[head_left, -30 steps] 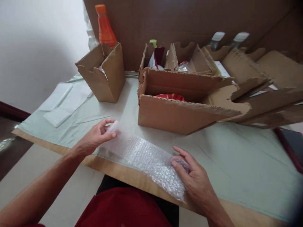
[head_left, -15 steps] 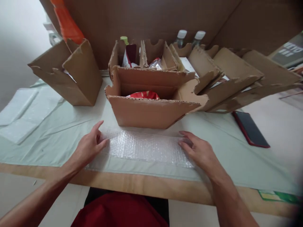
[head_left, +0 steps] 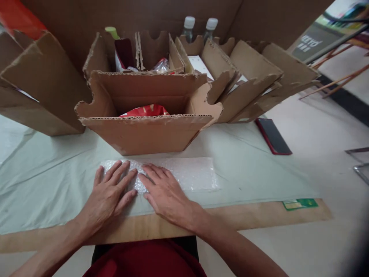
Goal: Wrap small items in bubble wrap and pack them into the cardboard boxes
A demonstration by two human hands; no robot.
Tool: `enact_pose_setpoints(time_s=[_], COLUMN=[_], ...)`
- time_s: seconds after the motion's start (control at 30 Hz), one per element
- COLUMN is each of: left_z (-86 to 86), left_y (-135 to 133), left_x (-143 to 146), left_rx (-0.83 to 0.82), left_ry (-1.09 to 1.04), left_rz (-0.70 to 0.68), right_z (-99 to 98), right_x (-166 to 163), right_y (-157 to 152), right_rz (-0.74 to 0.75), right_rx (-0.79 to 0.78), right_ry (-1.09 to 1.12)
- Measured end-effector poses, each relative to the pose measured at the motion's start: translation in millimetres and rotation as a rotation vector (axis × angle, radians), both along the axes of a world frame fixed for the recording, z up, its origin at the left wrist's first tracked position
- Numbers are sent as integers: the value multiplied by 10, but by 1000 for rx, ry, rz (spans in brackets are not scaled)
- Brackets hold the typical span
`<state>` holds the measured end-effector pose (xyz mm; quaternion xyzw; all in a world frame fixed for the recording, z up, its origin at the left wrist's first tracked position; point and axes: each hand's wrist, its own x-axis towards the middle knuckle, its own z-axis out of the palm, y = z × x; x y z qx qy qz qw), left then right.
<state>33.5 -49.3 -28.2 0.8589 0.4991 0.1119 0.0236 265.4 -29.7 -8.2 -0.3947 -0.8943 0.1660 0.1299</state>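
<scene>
Bubble wrap (head_left: pixel 194 173) under splayed left hand (head_left: pixel 108 194) and splayed right hand (head_left: pixel 167 194), neither gripping anything, should flatten best with light outward strokes.

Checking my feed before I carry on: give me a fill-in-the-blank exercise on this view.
1. The left hand and right hand touch the bubble wrap, palms facing ____.
2. The item inside the front box looks mostly ____.
3. Two bottles at the back have ____ caps.
4. The phone lies to the ____ of the front box.

Missing words: down; red; white; right.
</scene>
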Motion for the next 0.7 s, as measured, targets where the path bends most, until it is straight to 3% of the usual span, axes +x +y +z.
enact_pose_setpoints(time_s=[0.07, 0.13, 0.23, 0.33, 0.43, 0.57, 0.7], left_z=[-99, -146, -137, -78, -12, 11, -95], left_y=[-18, -45, -86, -92, -6, 270, 407], left_x=[-80, -147, -166, -143, -127, -106, -130], left_rx=[-8, 11, 35, 47, 94, 129, 113], left_ry=[25, 33, 52, 55, 14, -92, -186], left_rz=[1, -14, -26, -38, -38, 10, 51], right_z=[-123, -220, -290, -282, -224, -173, -309], right_x=[254, 716, 1480, 1948, 1948, 1561, 1431], right_y=[-25, -118, -296, -362, -216, 201, 440], right_rz=[-52, -182, -421, -621, -643, -429, -335], right_rx=[-14, 10, 141, 284, 332, 388, 433], right_ry=[-42, -106, -192, -204, -154, -36, 48])
